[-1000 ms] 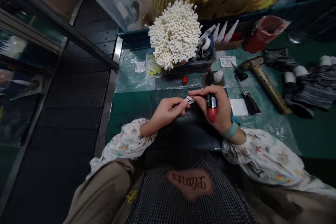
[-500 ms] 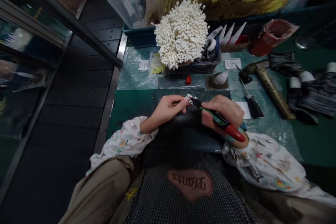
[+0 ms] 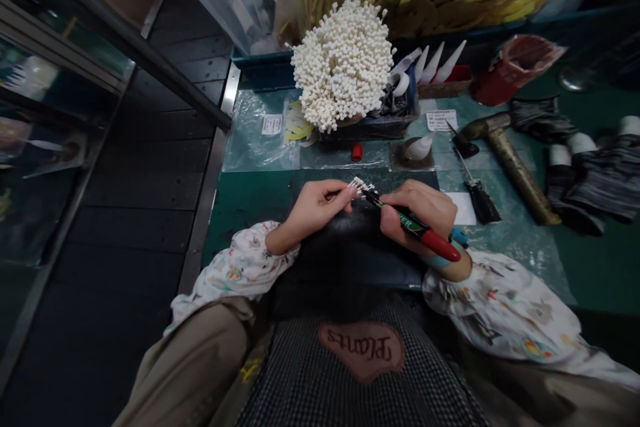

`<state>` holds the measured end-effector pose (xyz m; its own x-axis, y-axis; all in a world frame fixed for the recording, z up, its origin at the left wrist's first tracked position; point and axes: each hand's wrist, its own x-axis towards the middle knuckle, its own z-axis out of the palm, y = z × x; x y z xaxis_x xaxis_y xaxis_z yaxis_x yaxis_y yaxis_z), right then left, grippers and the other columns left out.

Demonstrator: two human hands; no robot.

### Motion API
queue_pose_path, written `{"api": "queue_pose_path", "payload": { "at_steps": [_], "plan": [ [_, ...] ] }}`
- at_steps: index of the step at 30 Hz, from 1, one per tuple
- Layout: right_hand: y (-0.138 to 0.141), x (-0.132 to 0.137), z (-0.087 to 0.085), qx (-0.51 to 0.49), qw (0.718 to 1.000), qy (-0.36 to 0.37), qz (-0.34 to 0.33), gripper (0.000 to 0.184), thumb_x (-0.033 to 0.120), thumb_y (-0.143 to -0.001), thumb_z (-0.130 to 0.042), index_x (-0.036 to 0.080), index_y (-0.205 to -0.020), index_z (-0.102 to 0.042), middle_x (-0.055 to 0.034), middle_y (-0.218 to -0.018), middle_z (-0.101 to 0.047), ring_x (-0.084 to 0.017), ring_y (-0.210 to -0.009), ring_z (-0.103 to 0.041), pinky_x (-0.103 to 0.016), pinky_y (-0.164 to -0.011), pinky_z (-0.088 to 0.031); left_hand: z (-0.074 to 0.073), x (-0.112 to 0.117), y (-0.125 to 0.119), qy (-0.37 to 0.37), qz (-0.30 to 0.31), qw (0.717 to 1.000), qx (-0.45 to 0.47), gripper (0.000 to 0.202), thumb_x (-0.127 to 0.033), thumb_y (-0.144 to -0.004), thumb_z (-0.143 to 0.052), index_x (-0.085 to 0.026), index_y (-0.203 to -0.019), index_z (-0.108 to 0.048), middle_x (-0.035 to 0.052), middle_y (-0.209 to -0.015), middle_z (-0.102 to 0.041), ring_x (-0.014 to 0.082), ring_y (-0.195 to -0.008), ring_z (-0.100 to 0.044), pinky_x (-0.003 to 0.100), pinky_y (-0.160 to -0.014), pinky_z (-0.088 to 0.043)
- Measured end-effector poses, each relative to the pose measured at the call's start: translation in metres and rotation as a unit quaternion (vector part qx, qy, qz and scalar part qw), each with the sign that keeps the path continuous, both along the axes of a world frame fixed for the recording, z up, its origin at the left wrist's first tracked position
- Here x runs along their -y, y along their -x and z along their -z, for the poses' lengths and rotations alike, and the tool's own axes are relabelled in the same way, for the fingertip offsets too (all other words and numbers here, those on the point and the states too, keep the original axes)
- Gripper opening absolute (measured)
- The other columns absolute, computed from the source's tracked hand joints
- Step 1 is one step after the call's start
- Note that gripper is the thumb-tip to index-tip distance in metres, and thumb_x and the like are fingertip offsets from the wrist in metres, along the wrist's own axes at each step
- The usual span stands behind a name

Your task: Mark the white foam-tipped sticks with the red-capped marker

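Observation:
Pinched between thumb and fingers of my left hand (image 3: 320,205) is a small fan of white sticks (image 3: 356,184) with dark reddish marks on them. My right hand (image 3: 419,207) is closed around a marker (image 3: 414,225) with a green-and-black label and a red end. The marker's dark tip points at the sticks, touching them or very near; I cannot tell which. A loose red cap (image 3: 357,151) stands on the bench just beyond my hands. Behind it rises a thick bunch of white round-tipped sticks (image 3: 343,67).
Right of the bunch stand a white nozzle bottle (image 3: 419,147) and a red container (image 3: 515,70). A hammer (image 3: 523,177), a black-handled pointed tool (image 3: 481,200) and dark knit gloves (image 3: 613,173) lie farther right. Blue bins (image 3: 265,73) with yellow pieces line the back; a metal bar (image 3: 165,73) slants left.
The marker and my right hand have shifted slightly left and down the sticks. More reddish marks show on the sticks, which are fanned out a bit more in my left hand.

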<state>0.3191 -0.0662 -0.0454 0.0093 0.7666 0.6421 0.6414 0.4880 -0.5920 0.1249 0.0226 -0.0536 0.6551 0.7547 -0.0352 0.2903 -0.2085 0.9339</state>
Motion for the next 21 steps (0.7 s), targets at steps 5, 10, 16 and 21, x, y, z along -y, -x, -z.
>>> {"api": "queue_pose_path", "payload": {
  "at_steps": [5, 10, 16, 21],
  "plan": [
    [-0.003, 0.005, 0.0, -0.005, 0.999, -0.037, -0.012, 0.008, 0.022, -0.09, -0.062, 0.026, -0.093, -0.067, 0.0007, -0.07, -0.068, -0.016, -0.058, -0.061, -0.031, -0.056, -0.05, 0.003, -0.002, 0.001, -0.076, -0.005, 0.997, -0.032, 0.039, -0.043, -0.102, -0.055, -0.015, -0.086, -0.077, 0.0023, -0.069, -0.073, 0.0142, -0.066, -0.064, 0.024, -0.066, -0.046],
    [-0.005, 0.009, 0.007, -0.068, 0.996, -0.024, 0.058, 0.019, 0.027, -0.093, -0.064, 0.029, -0.112, -0.067, -0.0034, -0.088, -0.072, -0.022, -0.076, -0.067, -0.038, -0.068, -0.057, 0.013, -0.006, -0.001, -0.26, 0.011, 0.956, -0.138, 0.037, -0.039, -0.106, -0.05, -0.013, -0.116, -0.074, 0.0108, -0.101, -0.076, 0.0225, -0.097, -0.069, 0.034, -0.092, -0.052],
    [-0.003, 0.004, 0.009, -0.097, 0.992, -0.02, 0.083, 0.015, 0.03, -0.093, -0.064, 0.029, -0.107, -0.068, -0.0011, -0.087, -0.071, -0.02, -0.075, -0.066, -0.037, -0.068, -0.056, 0.03, -0.006, -0.005, -0.363, 0.072, 0.897, -0.24, 0.04, -0.027, -0.107, -0.044, -0.01, -0.139, -0.059, 0.0177, -0.118, -0.069, 0.0264, -0.107, -0.064, 0.041, -0.097, -0.053],
    [-0.002, 0.003, 0.007, -0.092, 0.993, -0.017, 0.071, 0.016, 0.025, -0.092, -0.064, 0.029, -0.107, -0.068, -0.001, -0.088, -0.071, -0.02, -0.075, -0.067, -0.036, -0.068, -0.056, 0.034, -0.001, -0.007, -0.39, 0.075, 0.888, -0.234, 0.04, -0.034, -0.105, -0.05, -0.014, -0.138, -0.058, 0.0163, -0.12, -0.07, 0.0258, -0.109, -0.067, 0.04, -0.095, -0.056]
  ]
}}
